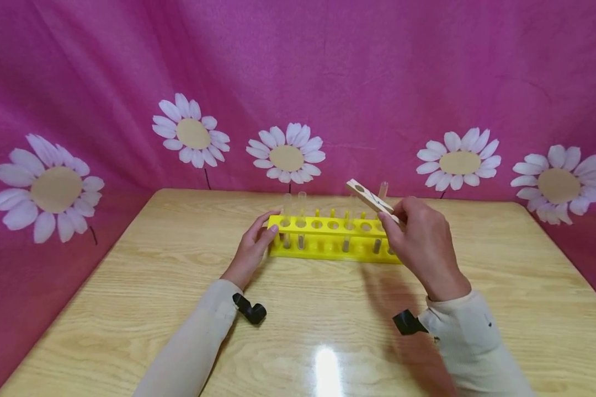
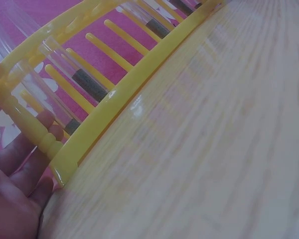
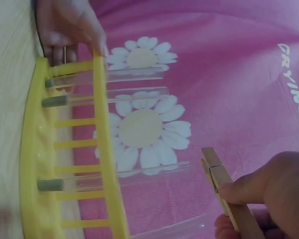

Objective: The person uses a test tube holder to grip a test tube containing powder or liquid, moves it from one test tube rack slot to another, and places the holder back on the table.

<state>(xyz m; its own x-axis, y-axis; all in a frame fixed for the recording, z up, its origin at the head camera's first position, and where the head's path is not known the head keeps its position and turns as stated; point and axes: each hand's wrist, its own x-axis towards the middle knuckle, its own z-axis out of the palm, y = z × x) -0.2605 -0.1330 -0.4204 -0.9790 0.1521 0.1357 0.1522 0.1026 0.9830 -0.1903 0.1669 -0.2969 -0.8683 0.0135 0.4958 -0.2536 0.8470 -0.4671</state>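
Note:
A yellow test tube rack [image 1: 328,254] stands upright on the table. My left hand [image 1: 250,245] grips its left end, thumb on the top bar and fingers round the end post [image 2: 32,124]. Clear test tubes [image 3: 139,93] stand in several holes, with dark grey matter at the bottom of those seen closely. Between thumb and fingers, my right hand [image 1: 424,242] pinches a wooden clothespin [image 1: 369,197]. The clothespin is tilted above the rack's right part, near a tube [image 1: 383,189] there. In the right wrist view it is apart from the tubes. My right hand partly hides the rack's right end.
The wooden table [image 1: 179,242] has a light grain and a bright reflection near its front. Behind it hangs a pink cloth [image 1: 367,71] printed with white daisies. Short yellow pegs [image 2: 109,52] rise from the rack's base.

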